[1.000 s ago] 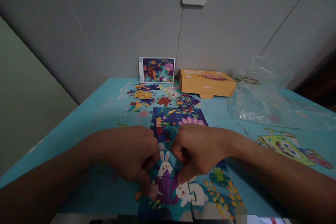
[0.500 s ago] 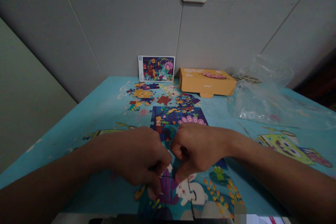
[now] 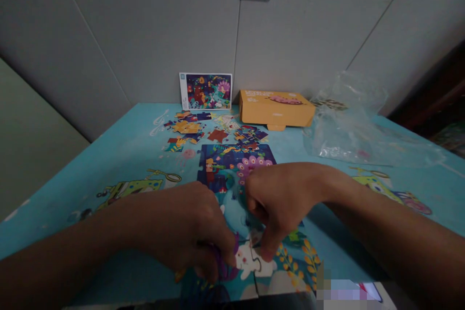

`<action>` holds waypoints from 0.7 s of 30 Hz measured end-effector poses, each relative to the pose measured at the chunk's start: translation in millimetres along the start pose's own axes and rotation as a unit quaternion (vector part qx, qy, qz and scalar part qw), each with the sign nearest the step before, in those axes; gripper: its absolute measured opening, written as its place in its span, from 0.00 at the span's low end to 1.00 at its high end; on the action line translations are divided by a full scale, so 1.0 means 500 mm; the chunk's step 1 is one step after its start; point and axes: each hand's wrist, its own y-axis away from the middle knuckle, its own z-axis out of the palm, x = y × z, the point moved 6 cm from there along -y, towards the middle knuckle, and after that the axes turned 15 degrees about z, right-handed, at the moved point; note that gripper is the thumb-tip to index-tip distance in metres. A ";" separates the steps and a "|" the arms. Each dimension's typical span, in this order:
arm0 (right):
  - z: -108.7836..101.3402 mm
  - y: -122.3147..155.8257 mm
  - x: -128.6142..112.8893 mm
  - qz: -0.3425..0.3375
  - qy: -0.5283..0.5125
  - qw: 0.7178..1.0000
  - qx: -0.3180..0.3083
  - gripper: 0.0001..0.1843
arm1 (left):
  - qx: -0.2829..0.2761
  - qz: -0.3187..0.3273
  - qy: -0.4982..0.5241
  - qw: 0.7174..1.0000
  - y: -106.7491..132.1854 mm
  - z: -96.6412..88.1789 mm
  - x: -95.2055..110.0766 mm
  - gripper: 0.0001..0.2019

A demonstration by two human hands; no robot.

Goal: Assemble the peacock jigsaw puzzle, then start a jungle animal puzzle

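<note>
A partly joined jigsaw puzzle [image 3: 238, 210] lies on the table in front of me, with a peacock-like pink fan, a blue shape and a white rabbit [image 3: 247, 259] on it. My left hand [image 3: 198, 232] is curled over its lower left, thumb and forefinger closed at the purple part beside the rabbit. Above the rabbit's right side, my right hand [image 3: 279, 208] has its fingers folded in and its thumb pressed down on the puzzle. A dark seam runs between the pieces below the rabbit. The fingers partly hide the pieces under them.
Loose puzzle pieces [image 3: 187, 127] lie in a heap behind the puzzle. A picture card [image 3: 207, 91] leans on the wall beside an orange box [image 3: 276, 109]. Clear plastic bags [image 3: 348, 138] lie at the right. A blue cartoon cloth [image 3: 127, 155] covers the table.
My right thumb has moved from the rabbit's left side to its right. My left fingers have shifted right over the purple part. The view has turned slightly right.
</note>
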 end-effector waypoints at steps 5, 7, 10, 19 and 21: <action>0.018 -0.006 0.000 0.010 0.007 0.999 -0.051 0.22 | 0.000 -0.004 -0.021 1.000 0.005 -0.007 0.001 0.06; 0.021 -0.007 -0.003 -0.006 0.002 0.998 -0.063 0.22 | 0.006 -0.001 -0.054 0.999 0.003 -0.009 0.006 0.03; 0.022 -0.007 -0.006 -0.026 -0.012 0.997 -0.070 0.21 | 0.001 -0.010 -0.126 0.992 -0.006 -0.003 0.014 0.12; 0.028 -0.011 -0.007 -0.041 -0.032 0.994 -0.099 0.18 | -0.057 -0.029 -0.261 0.963 -0.028 0.023 0.030 0.16; 0.029 -0.010 -0.008 -0.036 -0.042 0.993 -0.105 0.17 | -0.050 -0.033 -0.256 0.965 -0.026 0.021 0.029 0.16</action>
